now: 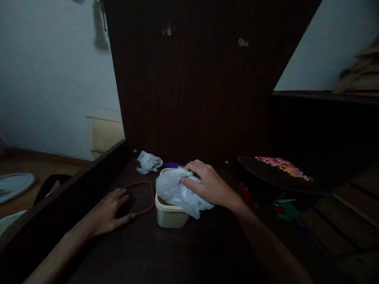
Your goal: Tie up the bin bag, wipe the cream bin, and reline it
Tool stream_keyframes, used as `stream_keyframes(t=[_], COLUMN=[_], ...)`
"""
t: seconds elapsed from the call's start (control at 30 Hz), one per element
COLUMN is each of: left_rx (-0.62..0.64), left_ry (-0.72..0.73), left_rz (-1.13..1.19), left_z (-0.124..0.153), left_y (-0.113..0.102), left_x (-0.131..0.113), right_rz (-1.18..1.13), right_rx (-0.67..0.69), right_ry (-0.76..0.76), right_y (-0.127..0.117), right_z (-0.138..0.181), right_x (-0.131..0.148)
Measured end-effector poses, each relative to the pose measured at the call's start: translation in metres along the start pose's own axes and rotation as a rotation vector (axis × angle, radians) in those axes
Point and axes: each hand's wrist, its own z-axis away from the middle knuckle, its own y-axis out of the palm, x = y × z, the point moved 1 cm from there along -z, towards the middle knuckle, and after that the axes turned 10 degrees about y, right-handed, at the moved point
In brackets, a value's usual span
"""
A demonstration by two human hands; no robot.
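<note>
A cream ribbed container (172, 219) stands on the dark wooden surface in front of me. Over its opening lies a crumpled white plastic bag (174, 188), partly spilling past the right rim. My right hand (207, 183) grips this bag from above, thumb and fingers closed on it. To the left, my left hand (110, 213) rests with its fingers apart, touching or just beside a lid-like piece with a reddish-brown rounded rim (153, 197). Whether the middle of that piece is clear or dark I cannot tell. The inside of the container is mostly hidden by the bag.
A second crumpled plastic bag (149, 161) lies behind the rimmed piece, near a small purple item (173, 165). A tall dark wooden panel (195, 98) rises at the back. At left runs a raised edge (79, 185); at right is a dark seat-like shape (266, 173) with colourful decoration.
</note>
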Motion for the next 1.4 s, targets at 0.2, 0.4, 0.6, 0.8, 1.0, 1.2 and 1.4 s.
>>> stream_keyframes(t=[0.2,0.4,0.6,0.8,1.0,1.2,1.4], left_rx=[-0.338,-0.459,-0.434,-0.395,-0.289,-0.214,-0.188], left_ry=[-0.04,-0.029,-0.01,-0.009,-0.038,-0.066,-0.068], left_rz=[0.066,0.306,0.633,0.77,0.844,0.869,0.852], left_z=[-0.01,-0.038,-0.059,-0.073,-0.081,-0.086,-0.087], left_y=[-0.018,-0.05,-0.06,-0.052,-0.053,-0.06,-0.064], left_x=[-0.012,-0.053,-0.081,-0.087,-0.086,-0.088,-0.094], right_rz=[-0.023,-0.104,-0.158,0.012,0.101,-0.039,-0.149], right_rx=[-0.004,-0.04,-0.128,0.092,0.267,0.228,0.162], right_ry=[0.0,0.01,0.061,0.066,0.074,0.05,-0.084], right_y=[0.004,0.002,-0.007,-0.008,-0.008,-0.02,-0.033], right_z=[-0.011,-0.022,-0.026,-0.017,-0.01,-0.011,-0.011], right_x=[0.0,0.005,0.011,0.008,0.0,-0.007,-0.017])
